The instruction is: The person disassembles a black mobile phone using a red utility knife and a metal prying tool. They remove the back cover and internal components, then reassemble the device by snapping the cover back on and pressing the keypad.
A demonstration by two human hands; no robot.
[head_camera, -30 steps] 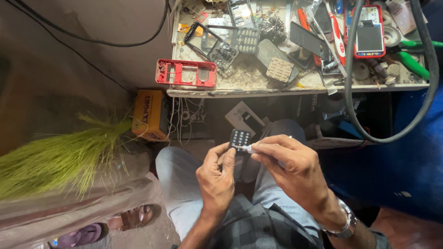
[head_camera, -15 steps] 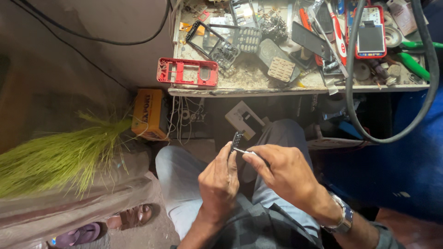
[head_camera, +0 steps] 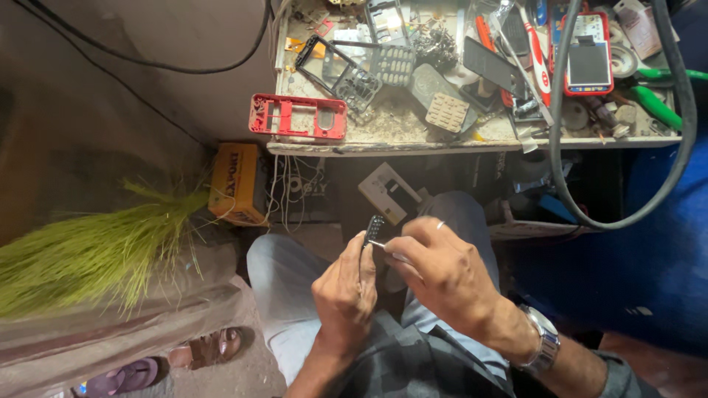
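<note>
My left hand (head_camera: 343, 291) grips a small black phone keypad part (head_camera: 374, 228), turned edge-on and held over my lap. A thin metal tool (head_camera: 377, 244) is pinched in my right hand (head_camera: 435, 269), its tip touching the side of the keypad part. The right wrist wears a metal watch (head_camera: 542, 340), and a ring shows on one finger. Both hands sit close together above my knees, below the front edge of the workbench (head_camera: 413, 147).
The workbench holds a red phone frame (head_camera: 299, 116), a black frame (head_camera: 346, 70), keypads, a red phone (head_camera: 588, 55), green-handled tools (head_camera: 656, 103) and small parts. A thick black cable (head_camera: 568, 184) loops at right. A yellow box (head_camera: 236, 184) and green broom (head_camera: 81, 258) lie left.
The keypad part was face-up one second ago; it has since been turned edge-on in my left hand. My right hand has closed in with the tool against its side.
</note>
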